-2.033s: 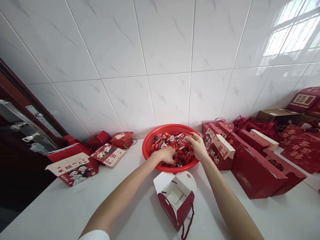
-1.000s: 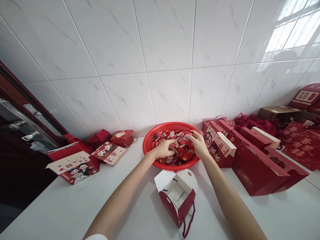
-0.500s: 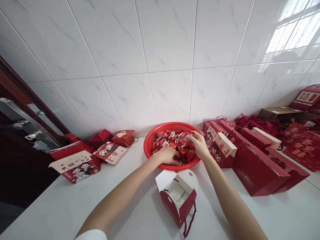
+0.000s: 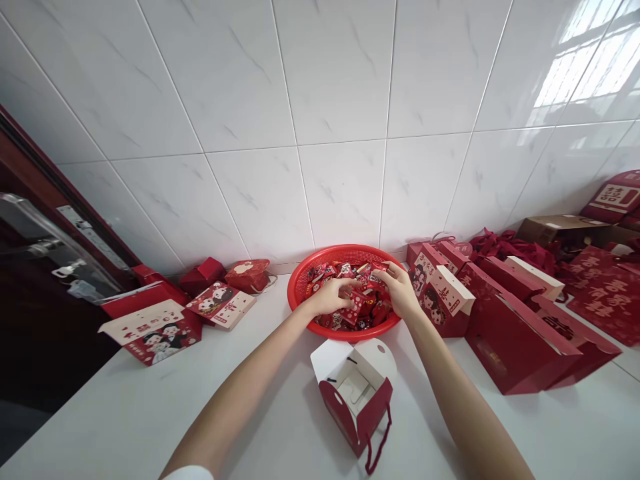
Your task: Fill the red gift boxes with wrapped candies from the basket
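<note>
A red plastic basket full of small red wrapped candies stands against the tiled wall. Over its left part is my left hand, its fingers closed on a red candy packet. My right hand reaches over the basket's right rim, with its fingertips bent among wrapped candies; what they grip is too small to make out. Just in front of the basket an open dark red box with a white inside and a red cord handle sits on the white table; nothing shows in it.
Several red gift boxes lie at the left near a dark door. On the right stand more red boxes and bags, with red ribbons and a cardboard box behind them.
My left hand has risen a little from deep among the candies and now has a red packet in its fingers. My right hand has barely moved.
</note>
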{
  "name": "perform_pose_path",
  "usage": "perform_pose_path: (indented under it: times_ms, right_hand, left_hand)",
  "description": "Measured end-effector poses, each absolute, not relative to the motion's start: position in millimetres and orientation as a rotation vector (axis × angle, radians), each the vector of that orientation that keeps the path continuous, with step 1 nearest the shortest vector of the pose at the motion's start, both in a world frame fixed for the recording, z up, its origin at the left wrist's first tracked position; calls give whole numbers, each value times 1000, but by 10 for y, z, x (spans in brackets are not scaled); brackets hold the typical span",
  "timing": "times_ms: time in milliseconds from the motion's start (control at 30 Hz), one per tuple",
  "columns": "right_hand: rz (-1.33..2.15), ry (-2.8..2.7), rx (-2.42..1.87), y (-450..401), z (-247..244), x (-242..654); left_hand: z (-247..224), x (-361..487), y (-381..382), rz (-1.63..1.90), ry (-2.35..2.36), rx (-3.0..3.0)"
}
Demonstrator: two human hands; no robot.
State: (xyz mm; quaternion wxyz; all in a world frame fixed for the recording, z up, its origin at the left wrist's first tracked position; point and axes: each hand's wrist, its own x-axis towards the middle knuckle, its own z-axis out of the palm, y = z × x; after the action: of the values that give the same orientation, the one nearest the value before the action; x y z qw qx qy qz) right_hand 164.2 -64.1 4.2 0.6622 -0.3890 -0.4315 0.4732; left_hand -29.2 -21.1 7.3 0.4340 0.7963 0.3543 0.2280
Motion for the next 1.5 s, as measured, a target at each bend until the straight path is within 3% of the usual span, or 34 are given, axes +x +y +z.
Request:
perform_pose_path:
  times_ms: [300,933,1000,1133,1200,1500]
  right_hand:
    - [1171,-962,-802,-673,78,1648]
    - [1295,-1037,-859,-698,123,1647]
    - [1227,-1006,-861,-689,106,1651]
    - [1127,-911,-816,-663,71,1650]
    - [1117,-892,-809,-656,64,1647]
    - [1076,-915,-826,-643,53,1651]
  left_hand:
    - [79,-285,-145,1083,869,1679]
    - [162,-236,-231,1094,762,1617]
    - [167,-248,-241,978,827,1653]
    - [153,-257,-297,190,813,1866]
    - [123,-240,-325,-31,797,2025]
    - [26,-163,-226,33,907,2424]
